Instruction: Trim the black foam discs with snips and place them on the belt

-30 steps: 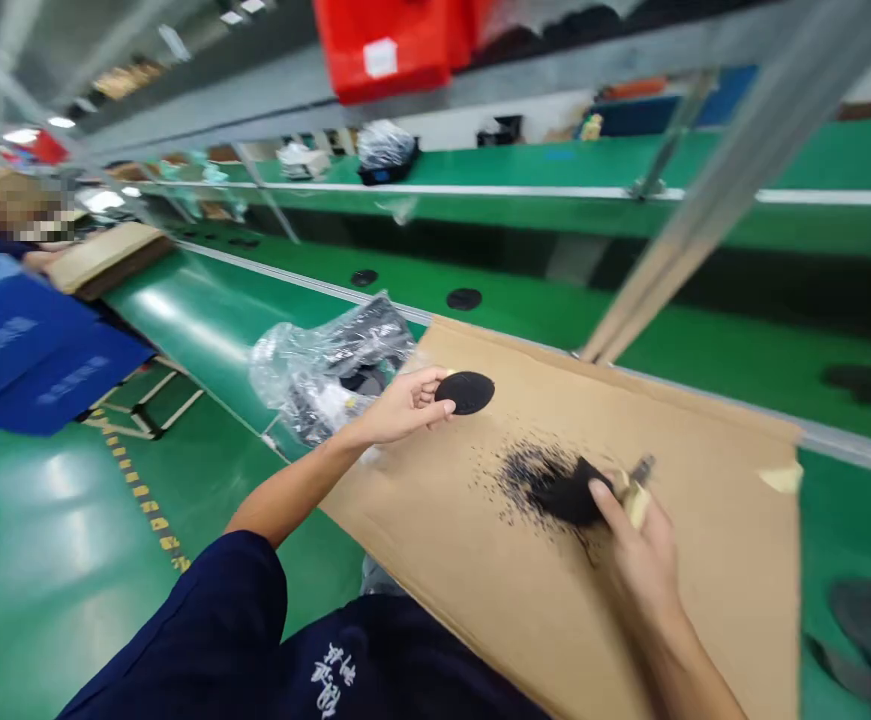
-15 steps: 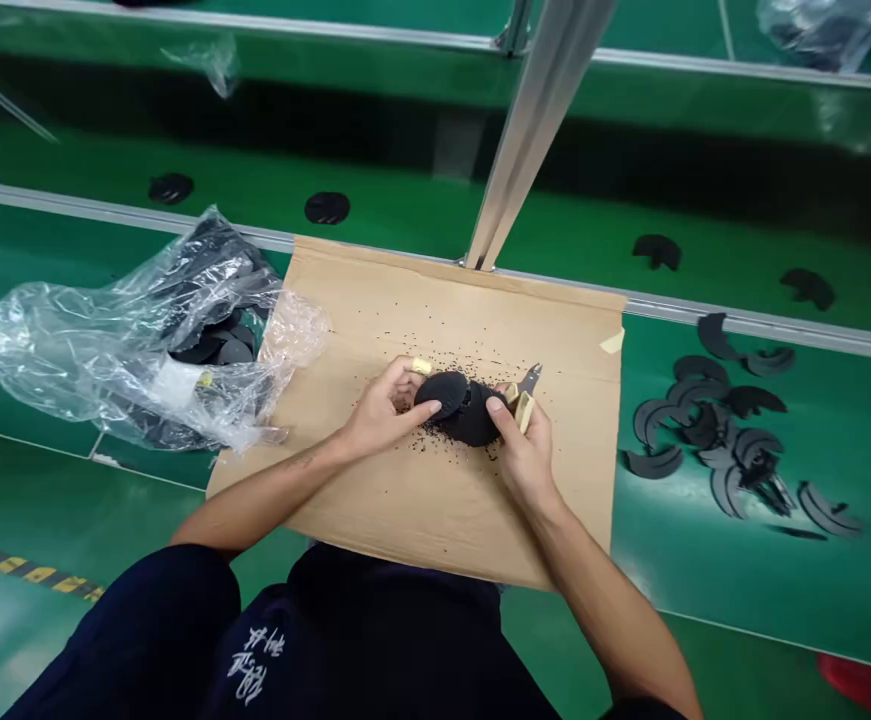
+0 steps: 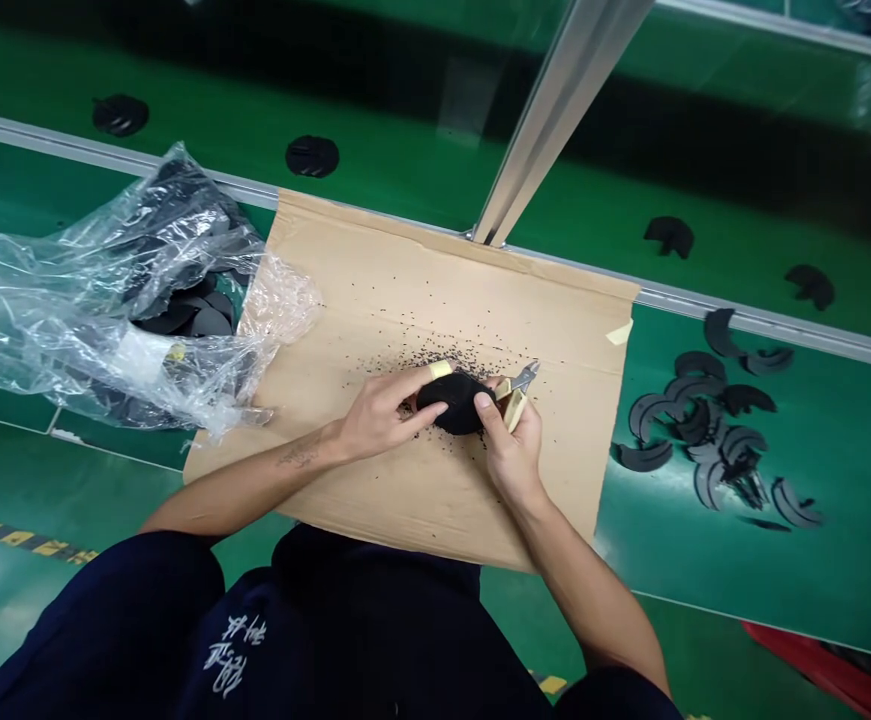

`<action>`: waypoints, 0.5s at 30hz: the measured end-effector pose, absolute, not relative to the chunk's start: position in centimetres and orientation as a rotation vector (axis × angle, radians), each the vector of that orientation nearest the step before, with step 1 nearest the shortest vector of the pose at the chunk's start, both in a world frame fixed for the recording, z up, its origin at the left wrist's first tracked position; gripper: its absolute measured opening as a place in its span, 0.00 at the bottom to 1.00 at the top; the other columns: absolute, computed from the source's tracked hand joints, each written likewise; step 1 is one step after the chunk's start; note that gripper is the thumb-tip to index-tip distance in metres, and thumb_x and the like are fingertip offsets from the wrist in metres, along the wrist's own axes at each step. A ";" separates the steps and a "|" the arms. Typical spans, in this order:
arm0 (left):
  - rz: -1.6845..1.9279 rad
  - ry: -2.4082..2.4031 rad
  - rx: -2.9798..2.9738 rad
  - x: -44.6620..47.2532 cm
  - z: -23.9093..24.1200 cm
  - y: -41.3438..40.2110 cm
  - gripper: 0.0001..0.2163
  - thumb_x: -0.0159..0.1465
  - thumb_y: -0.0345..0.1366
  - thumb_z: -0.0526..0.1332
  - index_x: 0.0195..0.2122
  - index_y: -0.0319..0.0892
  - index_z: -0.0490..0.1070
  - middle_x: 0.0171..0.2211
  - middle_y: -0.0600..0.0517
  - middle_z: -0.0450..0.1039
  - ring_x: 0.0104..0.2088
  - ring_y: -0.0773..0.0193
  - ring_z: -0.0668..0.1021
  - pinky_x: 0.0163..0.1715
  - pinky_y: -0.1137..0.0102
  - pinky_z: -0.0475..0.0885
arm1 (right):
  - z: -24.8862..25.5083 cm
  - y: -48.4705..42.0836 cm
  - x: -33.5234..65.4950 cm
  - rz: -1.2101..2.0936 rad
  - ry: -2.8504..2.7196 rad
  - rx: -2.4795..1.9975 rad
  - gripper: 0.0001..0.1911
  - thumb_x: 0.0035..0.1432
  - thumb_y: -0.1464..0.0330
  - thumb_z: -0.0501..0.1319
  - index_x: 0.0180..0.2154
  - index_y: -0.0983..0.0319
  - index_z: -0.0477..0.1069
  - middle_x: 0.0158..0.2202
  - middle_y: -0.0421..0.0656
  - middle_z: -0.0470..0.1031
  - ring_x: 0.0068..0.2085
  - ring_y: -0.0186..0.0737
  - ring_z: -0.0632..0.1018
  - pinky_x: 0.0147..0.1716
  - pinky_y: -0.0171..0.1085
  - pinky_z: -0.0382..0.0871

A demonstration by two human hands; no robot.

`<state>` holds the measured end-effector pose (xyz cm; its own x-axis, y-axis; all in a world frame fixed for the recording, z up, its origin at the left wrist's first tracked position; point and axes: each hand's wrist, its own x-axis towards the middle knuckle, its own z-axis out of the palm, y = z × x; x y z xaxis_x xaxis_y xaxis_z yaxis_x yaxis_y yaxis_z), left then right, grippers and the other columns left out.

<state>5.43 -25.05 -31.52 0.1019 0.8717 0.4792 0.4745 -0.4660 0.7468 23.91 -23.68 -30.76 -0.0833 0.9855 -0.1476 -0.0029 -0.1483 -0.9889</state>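
Observation:
Over the middle of the cardboard sheet (image 3: 345,500), a black round plastic part (image 3: 457,405) is gripped from both sides. My left hand (image 3: 382,410) has thumb and fingers closed on its left edge; yellow tape wraps one fingertip. On the right edge presses the thumb of my right hand (image 3: 514,445). That hand also keeps a pair of side cutters (image 3: 526,376) with pale yellow handles, jaws pointing away to the upper right and touching no part. Whether one or two black pieces are in my hands I cannot tell. Small black scraps lie scattered beneath.
On the left, a clear plastic bag (image 3: 67,310) of black parts overlaps the cardboard. Several curved black pieces (image 3: 720,425) are heaped on the green bench to the right. A metal post (image 3: 555,110) rises behind the cardboard. More black parts (image 3: 312,156) lie on the green surface beyond.
Two black discs showed apart between my hands before; now they overlap or sit together as one shape. My hands have come closer together. The head view has shifted and tilted slightly.

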 end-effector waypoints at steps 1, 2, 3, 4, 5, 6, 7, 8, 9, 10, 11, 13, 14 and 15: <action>1.296 1.321 1.971 5.5 -31.5 -25.0 0.17 0.68 0.36 0.64 0.57 0.40 0.73 0.46 0.46 0.83 0.37 0.67 0.82 0.39 0.73 0.79 | -30.7 -23.7 23.9 1.387 -1.197 -1.270 0.20 0.57 0.50 0.68 0.36 0.58 0.68 0.30 0.37 0.64 0.31 0.35 0.66 0.33 0.36 0.65; 1.265 1.334 1.951 5.5 -31.5 -25.0 0.17 0.68 0.36 0.64 0.57 0.40 0.73 0.45 0.46 0.83 0.35 0.68 0.82 0.38 0.74 0.79 | -30.7 -23.7 23.9 1.387 -1.203 -1.269 0.20 0.57 0.50 0.68 0.36 0.58 0.68 0.30 0.37 0.64 0.31 0.35 0.66 0.33 0.36 0.66; 1.238 1.349 1.929 5.5 -31.4 -25.0 0.17 0.68 0.37 0.64 0.57 0.39 0.73 0.44 0.47 0.83 0.34 0.68 0.82 0.36 0.75 0.79 | -30.7 -23.7 23.9 1.386 -1.208 -1.268 0.20 0.57 0.50 0.68 0.36 0.58 0.68 0.30 0.37 0.65 0.31 0.35 0.66 0.33 0.36 0.66; 1.214 1.365 1.908 5.5 -31.4 -25.0 0.17 0.67 0.37 0.64 0.56 0.39 0.73 0.43 0.48 0.83 0.32 0.69 0.81 0.35 0.75 0.79 | -30.6 -23.8 23.9 1.383 -1.213 -1.267 0.20 0.57 0.50 0.68 0.36 0.58 0.68 0.30 0.37 0.65 0.31 0.35 0.66 0.33 0.36 0.67; 1.194 1.379 1.890 5.5 -31.4 -25.0 0.17 0.67 0.37 0.64 0.56 0.40 0.74 0.43 0.48 0.83 0.31 0.70 0.80 0.34 0.75 0.79 | -30.6 -23.8 23.9 1.378 -1.218 -1.268 0.20 0.57 0.50 0.67 0.37 0.58 0.68 0.30 0.37 0.65 0.31 0.35 0.67 0.33 0.36 0.67; 1.177 1.388 1.875 5.5 -31.5 -25.0 0.17 0.67 0.38 0.64 0.56 0.40 0.74 0.42 0.49 0.83 0.30 0.70 0.80 0.33 0.75 0.79 | -30.6 -23.8 23.9 1.373 -1.223 -1.269 0.20 0.58 0.50 0.67 0.37 0.58 0.68 0.30 0.37 0.65 0.31 0.35 0.67 0.34 0.37 0.67; 1.166 1.392 1.862 5.4 -31.5 -25.0 0.17 0.67 0.38 0.64 0.56 0.40 0.74 0.43 0.49 0.83 0.30 0.70 0.80 0.34 0.75 0.79 | -30.6 -23.8 23.8 1.366 -1.229 -1.271 0.20 0.58 0.50 0.67 0.37 0.58 0.68 0.30 0.37 0.65 0.31 0.35 0.67 0.34 0.37 0.68; 1.161 1.387 1.851 5.4 -31.5 -25.0 0.17 0.67 0.38 0.64 0.56 0.41 0.74 0.44 0.48 0.83 0.32 0.69 0.81 0.35 0.75 0.79 | -30.6 -23.9 23.8 1.358 -1.235 -1.274 0.20 0.58 0.50 0.67 0.37 0.58 0.68 0.30 0.37 0.65 0.31 0.35 0.67 0.34 0.37 0.68; 1.161 1.375 1.845 5.4 -31.5 -25.1 0.17 0.67 0.38 0.64 0.56 0.41 0.74 0.45 0.47 0.83 0.35 0.68 0.82 0.37 0.74 0.80 | -30.6 -23.9 23.8 1.349 -1.241 -1.276 0.19 0.58 0.50 0.67 0.37 0.58 0.68 0.30 0.37 0.66 0.31 0.36 0.67 0.35 0.37 0.68; 1.168 1.360 1.841 5.4 -31.5 -25.1 0.17 0.67 0.38 0.64 0.56 0.41 0.74 0.47 0.46 0.83 0.38 0.66 0.83 0.39 0.73 0.80 | -30.6 -23.9 23.8 1.339 -1.247 -1.278 0.19 0.58 0.50 0.66 0.37 0.58 0.68 0.31 0.37 0.66 0.32 0.36 0.68 0.35 0.37 0.69; 1.174 1.344 1.840 5.4 -31.6 -25.1 0.17 0.68 0.38 0.64 0.56 0.40 0.74 0.49 0.46 0.82 0.42 0.64 0.84 0.42 0.72 0.81 | -30.6 -23.9 23.8 1.330 -1.255 -1.278 0.19 0.59 0.50 0.66 0.37 0.57 0.68 0.31 0.37 0.66 0.32 0.36 0.68 0.35 0.37 0.69; 1.176 1.320 1.843 5.3 -31.6 -25.1 0.17 0.68 0.38 0.64 0.57 0.40 0.74 0.50 0.44 0.82 0.47 0.61 0.84 0.45 0.69 0.81 | -30.6 -23.9 23.8 1.312 -1.272 -1.276 0.19 0.59 0.50 0.66 0.38 0.57 0.68 0.31 0.37 0.67 0.32 0.36 0.68 0.36 0.37 0.69; 1.174 1.313 1.845 5.3 -31.6 -25.0 0.18 0.68 0.37 0.64 0.57 0.40 0.74 0.51 0.44 0.81 0.48 0.60 0.84 0.46 0.69 0.81 | -30.6 -23.9 23.8 1.303 -1.282 -1.273 0.18 0.59 0.51 0.66 0.38 0.58 0.68 0.32 0.37 0.67 0.32 0.36 0.69 0.36 0.37 0.69; 1.172 1.309 1.846 5.3 -31.7 -25.0 0.18 0.68 0.37 0.64 0.58 0.39 0.73 0.51 0.43 0.81 0.48 0.59 0.84 0.47 0.68 0.81 | -30.6 -23.9 23.9 1.294 -1.294 -1.270 0.18 0.60 0.51 0.66 0.38 0.58 0.68 0.32 0.37 0.67 0.33 0.36 0.69 0.36 0.37 0.69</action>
